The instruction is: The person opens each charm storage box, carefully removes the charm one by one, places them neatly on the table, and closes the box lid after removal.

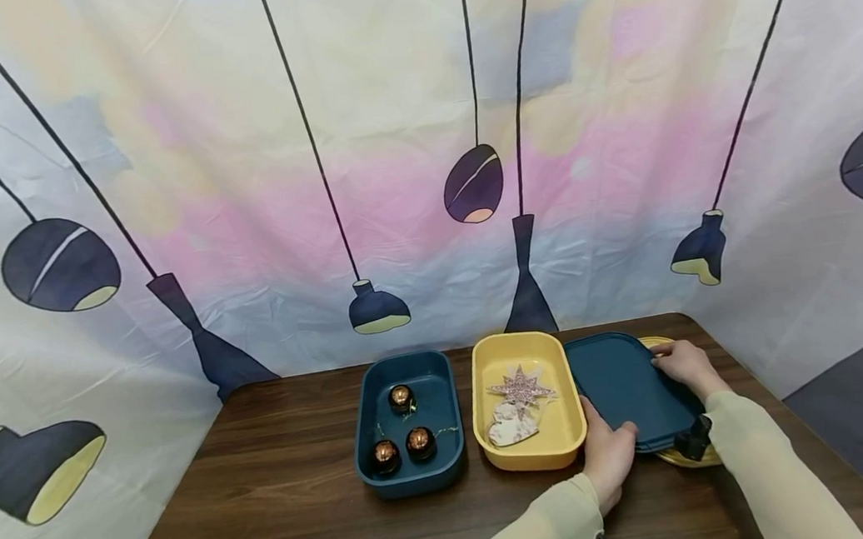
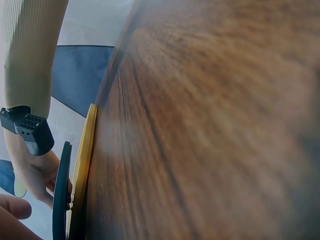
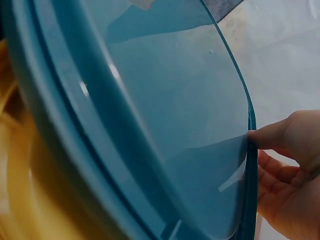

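Note:
My right hand point(image 1: 690, 367) pinches the far right edge of a dark blue lid point(image 1: 616, 386), with the thumb on the lid's face in the right wrist view. At the lid's near left edge is my left hand point(image 1: 608, 453), its thumb over the lid and its fingers along the edge, beside the yellow box point(image 1: 532, 460). Part of those fingers is hidden. Beneath the blue lid lies a yellow lid point(image 1: 688, 457), mostly covered; the left wrist view shows a narrow gap between the two. A glittery star ornament point(image 1: 521, 388) and a pale heart-shaped ornament point(image 1: 513, 426) lie in the yellow box.
Left of the yellow box stands a dark blue box point(image 1: 412, 481) holding three shiny brown baubles point(image 1: 421, 443) with gold strings. Both boxes rest on a dark wooden table point(image 1: 280, 472). A printed cloth point(image 1: 407, 137) hangs behind the table's back edge.

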A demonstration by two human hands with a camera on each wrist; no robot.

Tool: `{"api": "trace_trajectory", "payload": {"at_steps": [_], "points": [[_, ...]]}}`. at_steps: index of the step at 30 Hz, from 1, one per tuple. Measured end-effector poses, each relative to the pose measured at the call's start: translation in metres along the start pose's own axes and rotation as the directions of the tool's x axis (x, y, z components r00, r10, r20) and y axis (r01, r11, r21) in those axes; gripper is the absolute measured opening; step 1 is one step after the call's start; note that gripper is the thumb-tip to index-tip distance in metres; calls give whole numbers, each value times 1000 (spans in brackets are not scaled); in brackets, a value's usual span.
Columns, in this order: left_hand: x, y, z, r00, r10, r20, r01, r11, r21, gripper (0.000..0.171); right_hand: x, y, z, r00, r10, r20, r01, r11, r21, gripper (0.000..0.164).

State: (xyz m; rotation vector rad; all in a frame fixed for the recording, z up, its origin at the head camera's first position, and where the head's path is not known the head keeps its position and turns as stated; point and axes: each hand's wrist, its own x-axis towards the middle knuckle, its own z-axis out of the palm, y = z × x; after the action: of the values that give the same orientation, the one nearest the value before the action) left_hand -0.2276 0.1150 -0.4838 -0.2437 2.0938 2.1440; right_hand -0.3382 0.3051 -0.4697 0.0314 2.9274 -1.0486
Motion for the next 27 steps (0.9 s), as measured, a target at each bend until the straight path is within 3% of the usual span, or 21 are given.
{"api": "trace_trajectory", "payload": {"at_steps": [13, 19, 27], "points": [[3, 0, -7, 1000, -6, -24, 6, 1000, -11, 92, 7, -10, 8, 999, 5, 36, -6, 999, 37, 43], [3, 0, -8, 999, -1, -33, 0, 1000, -12, 94, 8, -13, 10, 999, -38, -1, 38, 998, 44, 41], [2, -1, -7, 998, 17, -55, -18, 999, -30, 95, 8, -20, 14, 997, -80, 11, 78, 992, 98, 42]]}}
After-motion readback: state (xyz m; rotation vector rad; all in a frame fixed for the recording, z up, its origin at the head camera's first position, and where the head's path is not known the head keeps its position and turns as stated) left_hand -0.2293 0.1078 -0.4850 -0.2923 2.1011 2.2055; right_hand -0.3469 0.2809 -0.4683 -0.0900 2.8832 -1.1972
